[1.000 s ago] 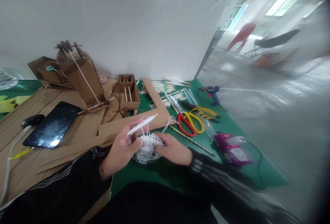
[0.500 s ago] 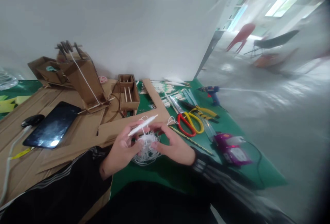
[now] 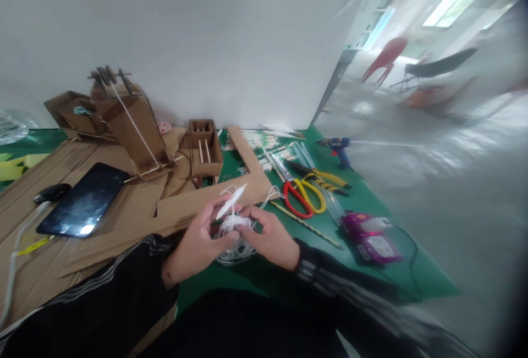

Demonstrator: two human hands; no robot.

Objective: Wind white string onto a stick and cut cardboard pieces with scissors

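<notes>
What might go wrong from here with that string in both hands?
The loose loops of the white string overlap between the left hand and right hand, so pulling could tighten them into a knot.

A stray loop reaches close to the red handle of the scissors and might snag.

The slim white spindle sits at the left fingers and could slip, perhaps adding to the tangle.

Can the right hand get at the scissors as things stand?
Likely yes: the scissors lie just beyond the right hand, handles uncovered, only a thin patterned stick between. But the hand is busy with white string.
</notes>
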